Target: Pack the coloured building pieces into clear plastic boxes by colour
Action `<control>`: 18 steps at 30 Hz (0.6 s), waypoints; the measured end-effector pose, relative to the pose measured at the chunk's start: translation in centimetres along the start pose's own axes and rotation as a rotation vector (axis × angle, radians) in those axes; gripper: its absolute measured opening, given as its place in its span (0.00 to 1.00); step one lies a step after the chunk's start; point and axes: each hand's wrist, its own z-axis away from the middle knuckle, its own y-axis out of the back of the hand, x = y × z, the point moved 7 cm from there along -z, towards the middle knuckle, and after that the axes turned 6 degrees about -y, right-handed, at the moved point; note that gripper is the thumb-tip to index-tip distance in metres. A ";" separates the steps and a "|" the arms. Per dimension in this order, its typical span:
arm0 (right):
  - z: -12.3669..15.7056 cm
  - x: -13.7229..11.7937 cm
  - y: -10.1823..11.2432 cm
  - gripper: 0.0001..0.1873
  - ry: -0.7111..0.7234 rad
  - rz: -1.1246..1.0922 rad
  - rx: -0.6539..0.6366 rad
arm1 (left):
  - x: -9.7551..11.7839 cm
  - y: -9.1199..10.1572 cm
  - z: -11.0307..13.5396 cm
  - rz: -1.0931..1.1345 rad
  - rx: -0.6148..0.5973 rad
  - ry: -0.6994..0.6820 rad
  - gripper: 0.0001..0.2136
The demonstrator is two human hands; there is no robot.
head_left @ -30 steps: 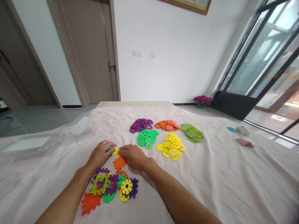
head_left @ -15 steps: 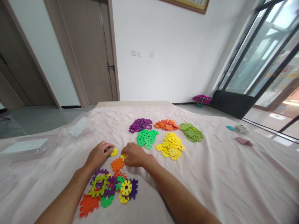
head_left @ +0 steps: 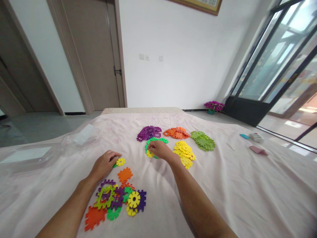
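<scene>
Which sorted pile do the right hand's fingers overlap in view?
The bright-green pile of round, notched plastic pieces; the right hand has its fingers across no other.

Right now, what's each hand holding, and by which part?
Right hand: yellow notched disc, seemingly by its rim. Left hand: at second yellow disc and green disc; hold can't be told.

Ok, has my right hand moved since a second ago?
Yes. Judged against the green pile, your right hand has moved forward and rightward, from the pile's near left side to cover part of it.
</scene>
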 end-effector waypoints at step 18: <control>0.6 -1.6 0.9 0.15 0.075 0.149 0.085 | 0.0 0.3 0.3 0.150 0.023 0.063 0.16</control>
